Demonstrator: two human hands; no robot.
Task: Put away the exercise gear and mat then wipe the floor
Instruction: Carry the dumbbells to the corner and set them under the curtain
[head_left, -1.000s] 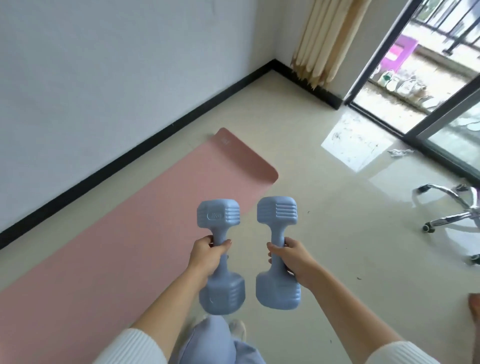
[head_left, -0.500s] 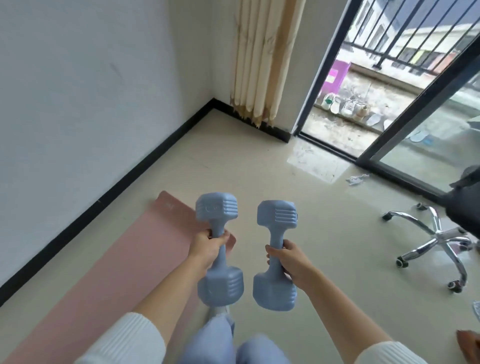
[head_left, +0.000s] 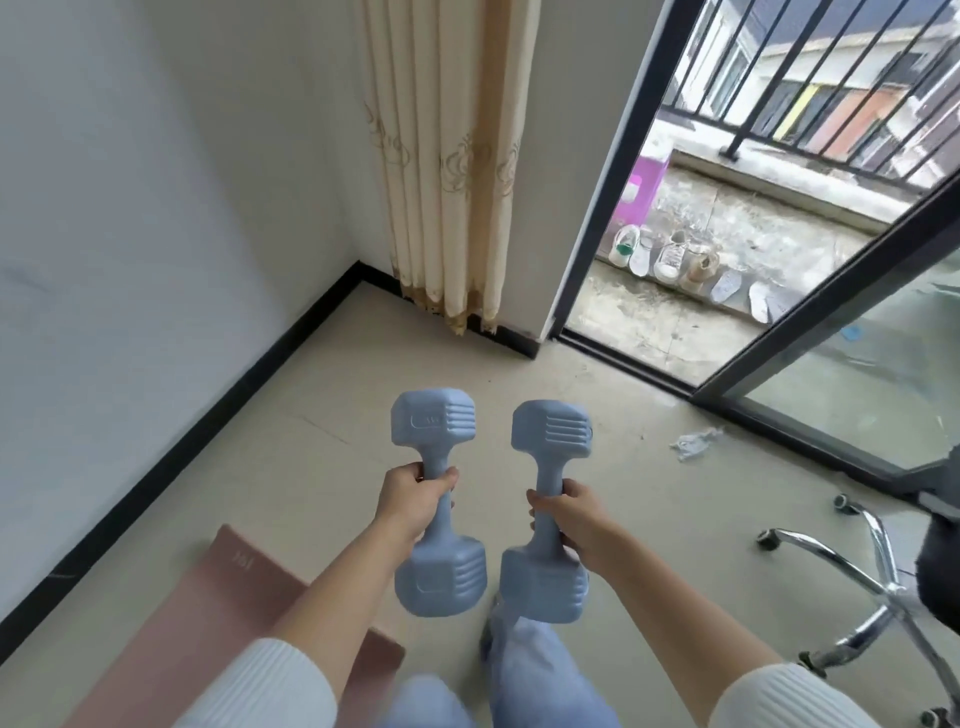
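Two light blue dumbbells are carried in front of me, both held lengthwise pointing away. My left hand (head_left: 411, 499) grips the handle of the left dumbbell (head_left: 434, 426). My right hand (head_left: 574, 517) grips the handle of the right dumbbell (head_left: 551, 431). The pink exercise mat (head_left: 218, 613) lies flat on the beige floor at the lower left, its far end just behind my left forearm. My legs in pale blue trousers show at the bottom edge.
A white wall with black skirting (head_left: 208, 431) runs along the left to a corner with a cream curtain (head_left: 447, 156). An open sliding door (head_left: 675, 312) leads to a balcony with shoes. An office chair base (head_left: 872, 587) stands right; a scrap of litter (head_left: 693, 441) lies on the floor.
The view has moved forward towards the corner and the balcony door. The mat has slid down and behind me in the frame. Both hands keep their hold on the dumbbells.
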